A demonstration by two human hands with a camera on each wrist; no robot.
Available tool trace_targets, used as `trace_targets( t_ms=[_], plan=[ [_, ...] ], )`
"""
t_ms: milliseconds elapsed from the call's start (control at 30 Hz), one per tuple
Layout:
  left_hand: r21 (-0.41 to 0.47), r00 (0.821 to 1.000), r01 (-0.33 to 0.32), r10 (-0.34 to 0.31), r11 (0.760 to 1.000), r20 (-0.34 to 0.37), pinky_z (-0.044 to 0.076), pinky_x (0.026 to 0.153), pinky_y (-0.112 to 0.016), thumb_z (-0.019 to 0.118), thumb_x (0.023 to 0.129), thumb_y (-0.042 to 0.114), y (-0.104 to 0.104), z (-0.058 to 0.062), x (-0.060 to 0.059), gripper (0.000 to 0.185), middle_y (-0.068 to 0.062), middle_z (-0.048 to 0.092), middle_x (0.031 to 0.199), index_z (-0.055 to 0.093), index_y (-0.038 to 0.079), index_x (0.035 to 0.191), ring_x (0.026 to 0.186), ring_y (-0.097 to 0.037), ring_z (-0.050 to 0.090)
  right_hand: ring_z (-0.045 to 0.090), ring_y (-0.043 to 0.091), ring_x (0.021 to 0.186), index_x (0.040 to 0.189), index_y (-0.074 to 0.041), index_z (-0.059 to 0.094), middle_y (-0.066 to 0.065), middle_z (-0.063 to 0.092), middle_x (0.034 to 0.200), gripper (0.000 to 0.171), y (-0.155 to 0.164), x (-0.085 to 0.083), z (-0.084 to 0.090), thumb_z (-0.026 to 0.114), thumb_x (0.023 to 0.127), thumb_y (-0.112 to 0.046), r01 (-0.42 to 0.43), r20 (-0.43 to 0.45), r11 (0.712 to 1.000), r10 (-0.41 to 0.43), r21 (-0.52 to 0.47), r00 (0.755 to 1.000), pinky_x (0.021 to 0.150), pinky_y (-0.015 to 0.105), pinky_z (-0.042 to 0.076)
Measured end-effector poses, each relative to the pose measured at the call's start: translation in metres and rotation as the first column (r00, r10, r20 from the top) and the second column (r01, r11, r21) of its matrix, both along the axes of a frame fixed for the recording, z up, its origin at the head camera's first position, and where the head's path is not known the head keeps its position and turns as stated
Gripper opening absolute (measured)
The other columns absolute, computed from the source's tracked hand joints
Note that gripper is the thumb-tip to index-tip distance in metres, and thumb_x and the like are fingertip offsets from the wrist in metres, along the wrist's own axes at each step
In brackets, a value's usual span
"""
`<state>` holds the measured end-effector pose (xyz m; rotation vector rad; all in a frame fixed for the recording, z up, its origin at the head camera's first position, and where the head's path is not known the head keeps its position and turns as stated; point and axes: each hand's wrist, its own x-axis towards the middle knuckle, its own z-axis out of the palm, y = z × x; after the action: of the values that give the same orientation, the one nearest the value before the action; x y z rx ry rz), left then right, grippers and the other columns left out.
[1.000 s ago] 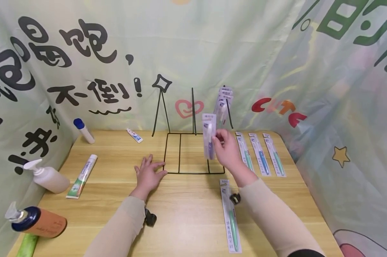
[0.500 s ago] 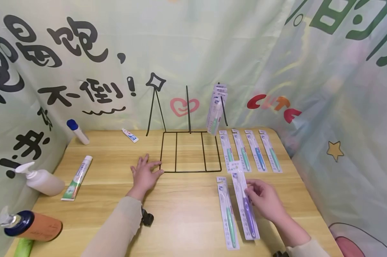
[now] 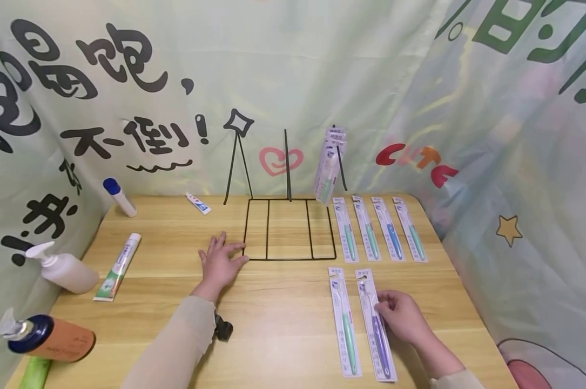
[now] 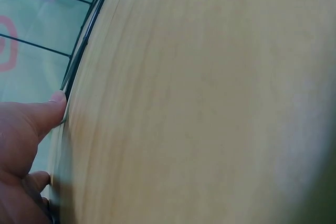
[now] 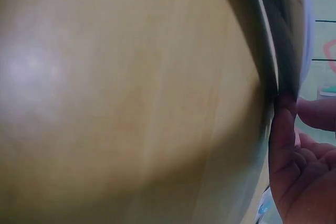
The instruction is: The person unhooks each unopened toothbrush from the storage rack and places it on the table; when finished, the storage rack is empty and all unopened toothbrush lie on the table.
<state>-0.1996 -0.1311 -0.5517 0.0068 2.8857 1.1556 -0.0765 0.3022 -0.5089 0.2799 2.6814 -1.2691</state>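
Note:
In the head view, my right hand (image 3: 403, 319) pinches the right edge of a packaged purple toothbrush (image 3: 376, 327) low over the front right of the table. In the right wrist view its thumb (image 5: 317, 115) and forefinger grip the pack's edge. To the left of it lies a packaged green toothbrush (image 3: 345, 323). My left hand (image 3: 220, 265) rests on the table with fingers spread, thumb and forefinger touching the left front corner of a black wire rack (image 3: 289, 260). Several toothbrush packs (image 3: 328, 167) hang on the rack's right prong.
Several toothbrush packs, one blue-handled (image 3: 389, 229), lie in a row right of the rack. On the left are a toothpaste tube (image 3: 119, 266), a small tube (image 3: 198, 203), a blue-capped bottle (image 3: 120, 197), a white pump bottle (image 3: 66, 270) and an orange pump bottle (image 3: 59, 339).
My right hand has brought the purple toothbrush pack from beside the rack's right prong down to the front right, beside the green one. The left hand has stayed at the rack's corner.

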Motion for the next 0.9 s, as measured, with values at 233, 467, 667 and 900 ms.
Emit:
trace_targets(
  t_ms=[233,467,667,900],
  plan=[
    [0.003,1.000,0.004,-0.004,1.000,0.000,-0.015,0.117,-0.077,0.076,0.099,0.032,0.001,0.000,-0.001,0.040,-0.023,0.020,0.173,0.074,0.013,0.134,0.160,-0.048,0.003,0.061,0.018,0.070,0.120,0.011,0.067,0.008,0.068,0.086,0.034,0.003,-0.008,0.011,0.072,0.097,-0.014,-0.043,-0.021,0.962,0.050,0.269,0.999,0.058,0.032,0.052],
    [0.004,1.000,-0.003,0.003,1.000,-0.011,-0.015,0.117,-0.077,0.077,0.099,0.031,0.000,0.000,0.000,0.039,-0.023,0.021,0.173,0.074,0.013,0.133,0.160,-0.048,0.003,0.063,0.022,0.075,0.118,0.007,0.070,0.011,0.069,0.091,0.027,-0.008,-0.052,0.052,0.071,0.101,-0.014,-0.031,-0.261,0.974,0.091,0.226,0.961,0.061,0.032,0.054],
    [0.005,1.000,-0.008,0.008,1.000,0.002,-0.016,0.117,-0.076,0.077,0.098,0.032,0.000,0.000,0.001,0.040,-0.022,0.020,0.174,0.073,0.014,0.134,0.160,-0.048,0.002,0.065,0.028,0.091,0.119,0.003,0.071,0.017,0.071,0.103,0.023,-0.042,-0.115,0.083,0.071,0.103,-0.013,-0.012,-0.450,0.998,0.039,0.063,0.892,0.078,0.035,0.055],
    [0.010,1.000,-0.012,0.012,1.000,-0.017,-0.016,0.118,-0.075,0.078,0.097,0.031,0.002,0.001,0.001,0.040,-0.022,0.021,0.173,0.074,0.014,0.133,0.160,-0.048,0.004,0.065,0.032,0.111,0.126,0.004,0.068,0.019,0.071,0.120,0.029,-0.075,-0.179,0.114,0.071,0.102,-0.012,0.012,-0.506,0.987,-0.094,-0.162,0.858,0.098,0.046,0.054]
  ],
)
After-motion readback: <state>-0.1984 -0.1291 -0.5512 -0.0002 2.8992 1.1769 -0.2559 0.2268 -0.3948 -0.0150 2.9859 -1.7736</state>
